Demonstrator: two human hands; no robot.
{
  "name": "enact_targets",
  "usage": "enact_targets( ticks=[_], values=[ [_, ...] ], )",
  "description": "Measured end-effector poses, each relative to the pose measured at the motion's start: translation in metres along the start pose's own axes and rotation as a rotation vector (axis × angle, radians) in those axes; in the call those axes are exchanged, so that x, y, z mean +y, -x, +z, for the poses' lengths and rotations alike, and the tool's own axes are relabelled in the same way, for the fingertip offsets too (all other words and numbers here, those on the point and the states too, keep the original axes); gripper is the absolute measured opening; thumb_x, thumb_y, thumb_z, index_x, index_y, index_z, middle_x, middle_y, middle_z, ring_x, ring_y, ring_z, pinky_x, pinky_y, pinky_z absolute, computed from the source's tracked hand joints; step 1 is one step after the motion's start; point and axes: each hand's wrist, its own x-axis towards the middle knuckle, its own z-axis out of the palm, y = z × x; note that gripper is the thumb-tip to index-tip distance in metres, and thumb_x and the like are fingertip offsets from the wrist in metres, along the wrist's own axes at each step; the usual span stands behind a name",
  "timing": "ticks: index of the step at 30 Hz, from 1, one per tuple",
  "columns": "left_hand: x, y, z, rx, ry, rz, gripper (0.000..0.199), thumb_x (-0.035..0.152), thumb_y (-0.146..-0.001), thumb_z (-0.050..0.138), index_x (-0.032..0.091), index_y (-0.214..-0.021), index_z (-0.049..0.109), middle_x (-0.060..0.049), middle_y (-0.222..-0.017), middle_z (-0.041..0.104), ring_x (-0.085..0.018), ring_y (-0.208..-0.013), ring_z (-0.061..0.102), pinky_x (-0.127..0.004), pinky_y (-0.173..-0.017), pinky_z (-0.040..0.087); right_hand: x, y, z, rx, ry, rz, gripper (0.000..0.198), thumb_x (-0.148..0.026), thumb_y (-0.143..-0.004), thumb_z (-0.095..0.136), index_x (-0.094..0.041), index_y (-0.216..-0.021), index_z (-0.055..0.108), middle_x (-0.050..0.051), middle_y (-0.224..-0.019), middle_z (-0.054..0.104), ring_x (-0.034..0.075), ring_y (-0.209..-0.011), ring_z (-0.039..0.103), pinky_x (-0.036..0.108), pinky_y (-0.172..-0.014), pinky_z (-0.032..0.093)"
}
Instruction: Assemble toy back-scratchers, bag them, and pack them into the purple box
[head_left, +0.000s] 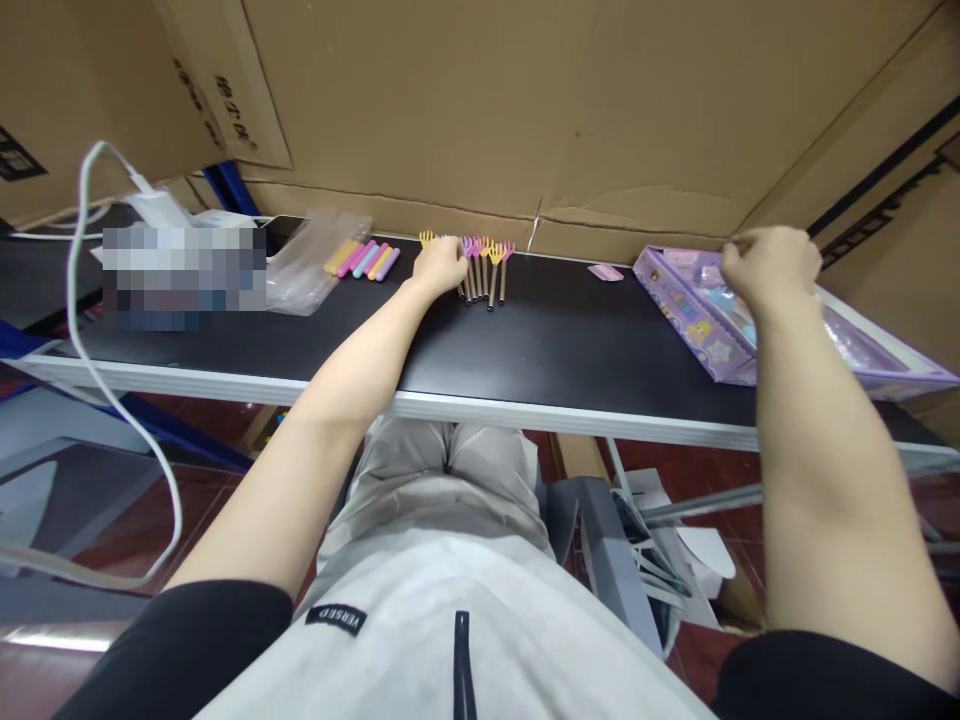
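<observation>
My left hand (441, 264), its fingers bent and closed, lies over the left part of a row of short metal rods with claw-shaped heads (491, 272) in yellow, pink and purple, like small back scratchers. The hand covers some of them, and what its fingertips hold is hidden. My right hand (776, 265) is curled closed above a purple printed box (690, 315), which stands open at the right with pieces inside. Whether anything is in its fingers is hidden.
Several coloured sticks (367, 260) lie left of the rods, beside clear plastic bags (311, 265). A small pink piece (606, 272) rests near the back. A white cable (75, 270) loops down over the front edge at left. Cardboard walls (525, 120) close off the back.
</observation>
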Motion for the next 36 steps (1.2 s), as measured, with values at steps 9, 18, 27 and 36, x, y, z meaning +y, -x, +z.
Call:
enact_targets(
  ticks=[9,18,27,36],
  values=[
    [-0.001,0.007,-0.014,-0.067,-0.077,-0.166,0.035,0.013,-0.089,0.053,0.013,-0.119,0.072,-0.023,-0.132,0.069,-0.039,-0.129,0.063,-0.044,-0.109,0.047,-0.159,0.06,-0.047,0.049,-0.397,-0.481,0.037,-0.021,-0.102,0.053,-0.006,-0.124,0.079,0.018,-0.122,0.077,0.028,-0.121,0.071,0.039,-0.104,0.05],
    [0.0,0.006,-0.014,-0.029,-0.147,-0.136,0.041,0.017,-0.088,0.057,0.019,-0.127,0.071,-0.02,-0.132,0.071,-0.041,-0.127,0.062,-0.05,-0.108,0.05,-0.22,0.091,0.028,-0.325,-0.324,-0.663,0.027,-0.017,-0.096,0.058,-0.01,-0.112,0.078,0.02,-0.118,0.074,0.035,-0.118,0.069,0.046,-0.105,0.052],
    [-0.023,0.001,-0.027,0.023,-0.226,-0.382,0.048,0.004,-0.09,0.056,0.007,-0.137,0.066,-0.029,-0.146,0.061,-0.041,-0.145,0.05,-0.053,-0.121,0.036,-0.219,0.095,0.061,-0.441,-0.364,-0.545,0.023,-0.023,-0.095,0.061,-0.012,-0.11,0.076,0.021,-0.122,0.072,0.034,-0.121,0.069,0.043,-0.103,0.054],
    [-0.034,-0.001,-0.021,0.036,-0.3,-0.41,0.055,0.008,-0.09,0.053,0.007,-0.144,0.06,-0.026,-0.158,0.05,-0.039,-0.151,0.039,-0.054,-0.122,0.033,-0.22,0.098,0.06,-0.46,-0.405,-0.49,0.023,-0.021,-0.094,0.062,-0.012,-0.111,0.075,0.02,-0.123,0.073,0.035,-0.122,0.069,0.041,-0.102,0.055]
  ],
)
